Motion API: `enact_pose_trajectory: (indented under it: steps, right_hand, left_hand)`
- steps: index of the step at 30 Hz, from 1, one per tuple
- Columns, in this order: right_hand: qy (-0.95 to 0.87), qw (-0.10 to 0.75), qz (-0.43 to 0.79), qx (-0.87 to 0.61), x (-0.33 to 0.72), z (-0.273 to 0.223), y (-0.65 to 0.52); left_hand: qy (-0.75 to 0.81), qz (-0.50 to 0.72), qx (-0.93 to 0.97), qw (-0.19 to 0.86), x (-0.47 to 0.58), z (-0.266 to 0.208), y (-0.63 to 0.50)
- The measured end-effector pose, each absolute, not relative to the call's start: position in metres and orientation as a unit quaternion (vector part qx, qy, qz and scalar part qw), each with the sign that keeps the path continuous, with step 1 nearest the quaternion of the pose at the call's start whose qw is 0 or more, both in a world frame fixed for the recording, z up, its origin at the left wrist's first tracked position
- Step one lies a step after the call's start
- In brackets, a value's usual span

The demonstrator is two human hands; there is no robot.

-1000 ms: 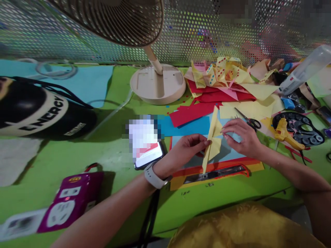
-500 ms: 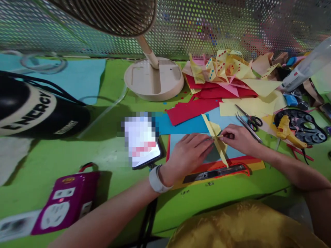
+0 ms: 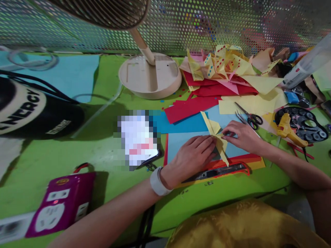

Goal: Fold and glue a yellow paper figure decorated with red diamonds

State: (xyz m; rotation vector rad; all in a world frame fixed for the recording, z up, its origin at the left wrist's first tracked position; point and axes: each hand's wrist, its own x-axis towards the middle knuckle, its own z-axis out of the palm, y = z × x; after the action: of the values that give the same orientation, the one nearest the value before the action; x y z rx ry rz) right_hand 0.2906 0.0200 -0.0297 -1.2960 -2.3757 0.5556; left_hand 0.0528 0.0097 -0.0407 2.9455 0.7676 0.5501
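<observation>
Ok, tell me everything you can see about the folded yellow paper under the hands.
The folded yellow paper is a pale yellow sheet, thin and creased into a long narrow shape with pointed ends. It lies slantwise, one tip pointing up and left, the other down and right near the red-edged ruler. It rests on a light blue sheet. The left hand presses flat on its middle from the left, and the right hand pinches a fold from the right.
</observation>
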Motion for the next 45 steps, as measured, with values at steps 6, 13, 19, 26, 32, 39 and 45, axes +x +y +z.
enact_pose_trajectory:
  steps: [6,13,19,26,32,39,45]
  right_hand:
    - [-0.901,0.154,0.105,-0.393,0.289,-0.031,0.017]
    - [-0.955,0.046,-0.015,-0.293,0.291,-0.020,0.019]
    - [-0.958,0.043,0.002,-0.284,0.295,-0.021,0.025]
    - [-0.954,0.054,0.022,-0.294,0.296,-0.023,0.027]
    - [-0.941,0.071,0.041,-0.330,0.297,-0.030,0.028]
    - [-0.883,0.147,0.163,-0.416,0.293,-0.034,0.027]
    - [-0.848,0.164,0.207,-0.460,0.286,-0.035,0.026]
  left_hand:
    - [0.262,0.175,0.946,0.073,0.052,-0.042,0.008]
    - [0.258,0.182,0.948,0.049,0.052,-0.042,0.008]
    - [0.260,0.188,0.946,0.049,0.050,-0.046,0.010]
    - [0.292,0.151,0.940,0.090,0.052,-0.045,0.013]
    - [0.305,0.126,0.938,0.105,0.055,-0.043,0.012]
    - [0.310,0.108,0.939,0.105,0.058,-0.039,0.015]
    - [0.306,0.116,0.936,0.129,0.057,-0.039,0.019]
